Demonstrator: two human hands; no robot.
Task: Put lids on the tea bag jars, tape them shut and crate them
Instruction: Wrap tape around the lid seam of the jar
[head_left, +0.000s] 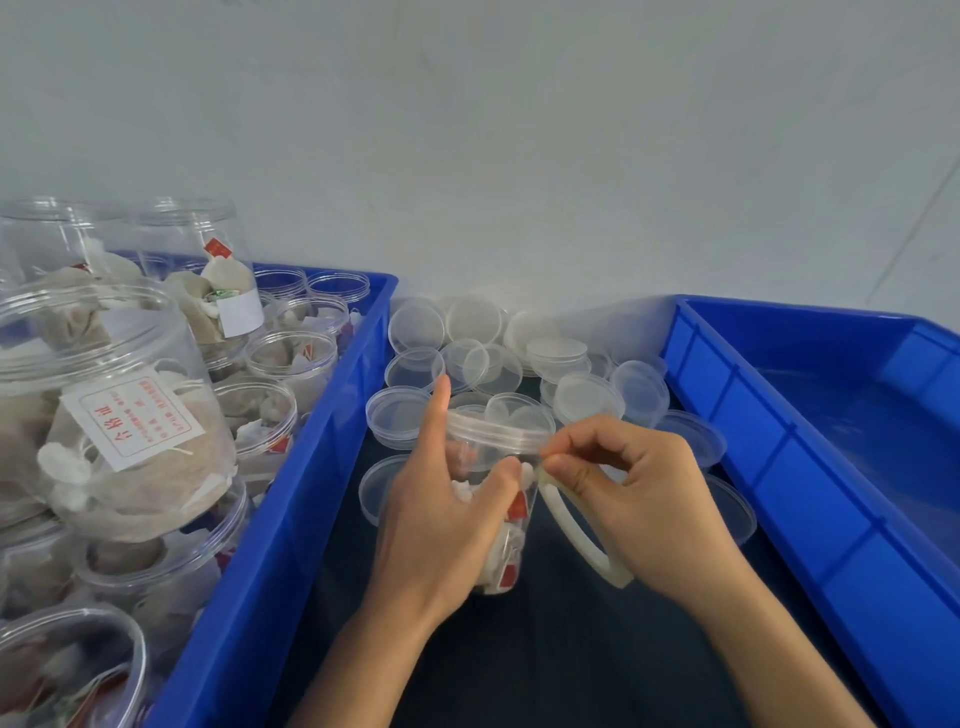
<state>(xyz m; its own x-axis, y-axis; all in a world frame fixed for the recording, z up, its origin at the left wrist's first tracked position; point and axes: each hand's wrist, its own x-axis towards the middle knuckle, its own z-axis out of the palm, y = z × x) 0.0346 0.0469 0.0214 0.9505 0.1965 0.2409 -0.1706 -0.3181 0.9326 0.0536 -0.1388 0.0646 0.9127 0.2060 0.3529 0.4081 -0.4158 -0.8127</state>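
A clear jar of tea bags (493, 470) with a clear lid on it stands on the dark table between two blue crates. My left hand (441, 514) grips its side, thumb on the front and index finger straight up along the far side. My right hand (644, 493) pinches the free end of tape at the jar's lid rim. A whitish tape roll (576, 540) hangs round that hand's fingers. Loose clear lids (478, 358) lie in a heap behind the jar.
The blue crate on the left (311, 467) is packed with open jars of tea bags (130, 410), some stacked high. The blue crate on the right (779, 467) shows only its bare floor. A white wall stands close behind.
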